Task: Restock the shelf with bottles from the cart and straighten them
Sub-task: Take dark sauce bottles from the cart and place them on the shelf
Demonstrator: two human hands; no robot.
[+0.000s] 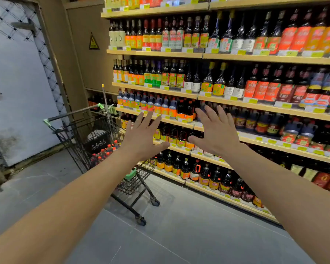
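My left hand [144,137] and my right hand [215,133] are stretched out side by side in the air, fingers spread and straight, holding nothing. Both hover in front of the wooden shelf [179,94] of dark sauce bottles [183,110], without touching it. Down to the left stands a dark wire cart [80,130] with green handle corners. Several red-capped bottles [105,152] stand in its basket, next to a black box [96,141].
The shelving runs along the right with several tiers of bottles and yellow price tags. A grey tiled floor [179,235] spreads below my arms. On the left is a white padded door [17,92], and a beige panel carries a yellow warning sign [93,41].
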